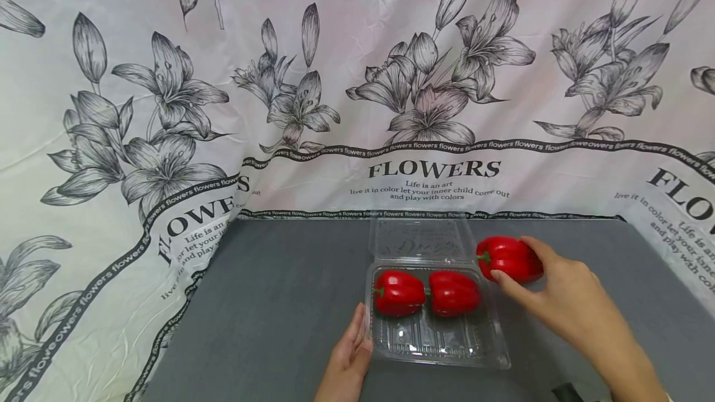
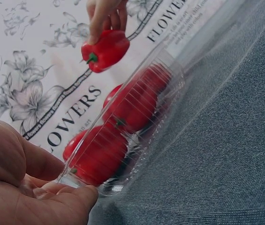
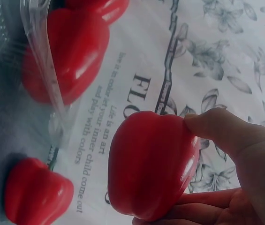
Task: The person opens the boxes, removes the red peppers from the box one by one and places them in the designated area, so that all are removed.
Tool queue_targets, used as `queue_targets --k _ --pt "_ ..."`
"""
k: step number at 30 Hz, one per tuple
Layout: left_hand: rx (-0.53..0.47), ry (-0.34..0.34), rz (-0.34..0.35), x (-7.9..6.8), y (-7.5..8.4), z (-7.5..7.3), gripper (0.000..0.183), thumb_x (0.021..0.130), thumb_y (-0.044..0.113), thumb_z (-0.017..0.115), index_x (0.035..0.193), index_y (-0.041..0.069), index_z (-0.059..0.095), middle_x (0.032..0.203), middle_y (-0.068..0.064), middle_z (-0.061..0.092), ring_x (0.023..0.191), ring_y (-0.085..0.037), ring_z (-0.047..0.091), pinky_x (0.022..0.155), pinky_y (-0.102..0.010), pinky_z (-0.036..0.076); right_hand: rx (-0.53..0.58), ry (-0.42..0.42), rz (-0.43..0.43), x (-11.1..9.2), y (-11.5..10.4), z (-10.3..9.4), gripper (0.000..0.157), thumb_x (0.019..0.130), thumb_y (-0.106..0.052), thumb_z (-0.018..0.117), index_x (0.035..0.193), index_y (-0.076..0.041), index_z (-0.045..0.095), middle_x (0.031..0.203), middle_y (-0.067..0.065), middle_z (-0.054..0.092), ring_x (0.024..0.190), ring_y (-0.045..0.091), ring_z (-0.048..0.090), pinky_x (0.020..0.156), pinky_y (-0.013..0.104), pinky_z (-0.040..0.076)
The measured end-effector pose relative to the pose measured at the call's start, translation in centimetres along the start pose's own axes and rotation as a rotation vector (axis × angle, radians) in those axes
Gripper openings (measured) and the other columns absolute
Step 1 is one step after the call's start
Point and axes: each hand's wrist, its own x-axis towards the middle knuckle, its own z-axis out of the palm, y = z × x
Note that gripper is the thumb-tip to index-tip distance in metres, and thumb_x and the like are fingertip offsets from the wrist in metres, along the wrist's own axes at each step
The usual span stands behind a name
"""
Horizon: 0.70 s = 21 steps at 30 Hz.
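A clear plastic clamshell box (image 1: 441, 352) lies with its lid (image 1: 421, 237) folded back. Two red bell peppers sit side by side along its back half, a left one (image 1: 399, 293) and a right one (image 1: 455, 293). My left hand (image 1: 347, 358) pinches the box's left rim between thumb and fingers. To the right of the box, my right hand (image 1: 575, 303) holds another red bell pepper (image 1: 505, 258) up off the table, thumb on one side and fingers on the other, its green stem facing left.
One more red bell pepper (image 3: 36, 192) lies on the grey table (image 1: 268, 303), seen in the right wrist view. A flower-printed cloth (image 1: 436, 185) hangs along the table's back and sides. Some small dark object (image 1: 566, 393) shows at the front edge.
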Motion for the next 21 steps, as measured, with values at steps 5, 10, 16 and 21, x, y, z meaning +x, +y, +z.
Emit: queue_targets --k 5,10,16,21 --pt "-0.007 -0.001 0.006 0.1 0.0 0.0 0.069 0.112 0.006 0.046 0.164 -0.01 0.004 0.172 -0.026 0.0 0.154 -0.018 0.006 0.114 -0.007 0.019 -0.015 -0.008 0.033 0.2 1.1 -0.4 0.081 0.091 -0.054 0.079 0.144 0.002 0.055 0.104 0.03 0.073 0.081 0.044 0.069 0.066 0.061 0.056" --pt "-0.004 -0.009 0.004 0.1 0.0 -0.1 0.069 0.112 0.005 0.045 0.164 -0.011 0.003 0.172 -0.027 -0.001 0.153 -0.012 0.008 0.114 -0.007 0.019 -0.046 -0.007 0.069 0.2 2.6 -1.1 0.084 0.092 -0.055 0.077 0.146 0.005 0.052 0.106 0.036 0.071 0.078 0.047 0.067 0.062 0.061 0.054" --pt "-0.011 -0.012 -0.007 0.0 0.0 0.0 0.07 0.112 0.007 0.046 0.164 -0.01 0.003 0.172 -0.028 -0.001 0.155 -0.023 0.005 0.114 -0.007 0.021 -0.083 -0.016 0.134 0.1 4.2 -2.6 0.09 0.094 -0.057 0.074 0.149 0.009 0.047 0.11 0.041 0.066 0.071 0.038 0.061 0.052 0.041 0.046" --pt "-0.012 -0.003 -0.018 0.0 0.1 0.1 0.069 0.112 0.006 0.046 0.164 -0.01 0.004 0.172 -0.027 0.0 0.155 -0.033 0.001 0.113 -0.006 0.021 -0.112 0.006 0.162 0.1 5.1 -3.3 0.092 0.093 -0.058 0.074 0.149 0.009 0.047 0.105 0.041 0.064 0.069 0.039 0.058 0.051 0.034 0.039"
